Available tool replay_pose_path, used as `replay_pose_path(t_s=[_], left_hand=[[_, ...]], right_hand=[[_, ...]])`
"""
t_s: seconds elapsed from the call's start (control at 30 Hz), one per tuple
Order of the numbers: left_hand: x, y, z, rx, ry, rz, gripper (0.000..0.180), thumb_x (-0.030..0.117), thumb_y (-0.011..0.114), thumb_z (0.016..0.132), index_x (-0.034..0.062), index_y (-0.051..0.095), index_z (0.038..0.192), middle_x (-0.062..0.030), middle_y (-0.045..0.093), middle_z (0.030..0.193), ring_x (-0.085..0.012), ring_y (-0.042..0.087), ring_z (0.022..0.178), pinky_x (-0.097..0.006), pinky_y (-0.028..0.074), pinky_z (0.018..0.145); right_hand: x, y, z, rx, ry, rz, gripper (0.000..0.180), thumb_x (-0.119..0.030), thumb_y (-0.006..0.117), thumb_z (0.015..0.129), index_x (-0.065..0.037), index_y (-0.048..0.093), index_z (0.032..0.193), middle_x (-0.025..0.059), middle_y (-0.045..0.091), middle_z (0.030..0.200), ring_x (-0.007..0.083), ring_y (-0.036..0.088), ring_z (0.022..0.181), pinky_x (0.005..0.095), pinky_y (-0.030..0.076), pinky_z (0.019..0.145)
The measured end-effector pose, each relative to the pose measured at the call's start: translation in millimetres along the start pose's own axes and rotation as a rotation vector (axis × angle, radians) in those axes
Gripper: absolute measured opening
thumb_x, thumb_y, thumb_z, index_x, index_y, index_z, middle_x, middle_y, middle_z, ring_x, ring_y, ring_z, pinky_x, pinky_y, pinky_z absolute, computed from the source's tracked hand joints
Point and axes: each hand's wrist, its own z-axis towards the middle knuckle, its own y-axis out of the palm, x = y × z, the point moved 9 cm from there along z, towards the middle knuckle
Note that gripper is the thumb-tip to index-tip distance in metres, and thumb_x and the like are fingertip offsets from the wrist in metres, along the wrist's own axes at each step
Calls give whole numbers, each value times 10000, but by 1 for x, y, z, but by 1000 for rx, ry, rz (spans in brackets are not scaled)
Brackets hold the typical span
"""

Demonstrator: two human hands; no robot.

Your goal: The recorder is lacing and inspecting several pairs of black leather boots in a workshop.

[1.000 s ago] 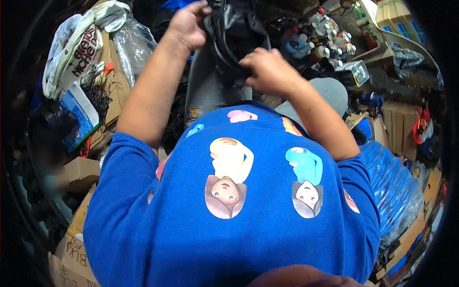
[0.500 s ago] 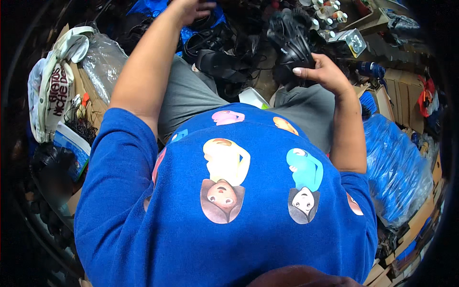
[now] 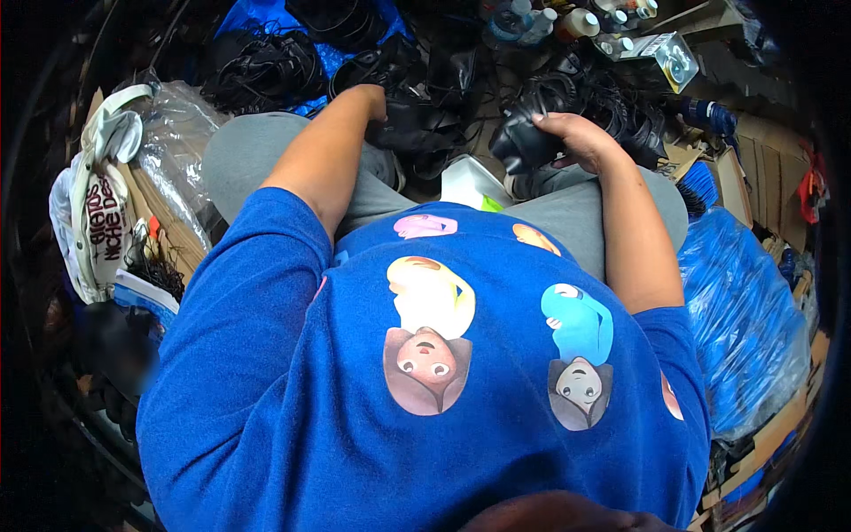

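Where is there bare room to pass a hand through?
Perhaps a narrow floor gap beyond the white container, between the black pile and the black item in the right hand. Crowded: bottles at the top, a black tangle by blue sheeting at upper left, a blue bundle at right.

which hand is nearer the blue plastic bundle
Right. The right hand is up and left of the blue plastic bundle in the picture; the left hand is much farther left.

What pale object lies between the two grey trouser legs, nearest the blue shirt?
A white, box-like object with a bright green part, the head view shows.
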Motion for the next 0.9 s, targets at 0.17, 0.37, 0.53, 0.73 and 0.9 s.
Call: replay_pose_path(t_s=[0.17,0.37,0.53,0.73,0.9], left_hand=[[16,-53,11,438,27,-137,394,276,646,691,48,626,1013,-198,598,1058,-338,562,1007,-395,461,859],[57,-64,46,432,40,-324,455,315,661,687,31,597,1036,-209,603,1034,-343,572,985,-395,456,858],[83,-52,43,332,-246,-598,970,461,744,631,54,253,1362,-202,302,1389,-373,440,1180,-419,404,953],[76,-32,56,165,-420,-591,1148,548,723,624,141,14,1429,-150,267,1425,-328,411,1227,-507,291,1010],[68,-36,71,110,-352,-637,1058,478,722,629,84,139,1419,-163,429,1329,-289,413,1237,-568,175,1035]], right_hand=[[-3,5,19,-71,-136,-9,242,-270,679,768,-37,668,832,17,661,794,96,587,744,226,407,720],[-7,15,21,-35,-181,-41,298,-251,704,758,29,673,857,68,666,776,114,599,706,258,461,705],[-17,14,17,98,-284,-98,316,-313,613,828,-7,666,881,100,665,767,167,614,681,300,466,689],[-50,26,-6,284,-481,-653,247,-297,602,782,-99,675,910,150,638,847,332,559,893,397,440,791],[-43,24,-2,290,-576,-573,276,-301,601,786,-56,658,900,175,632,838,343,580,841,392,453,762]])
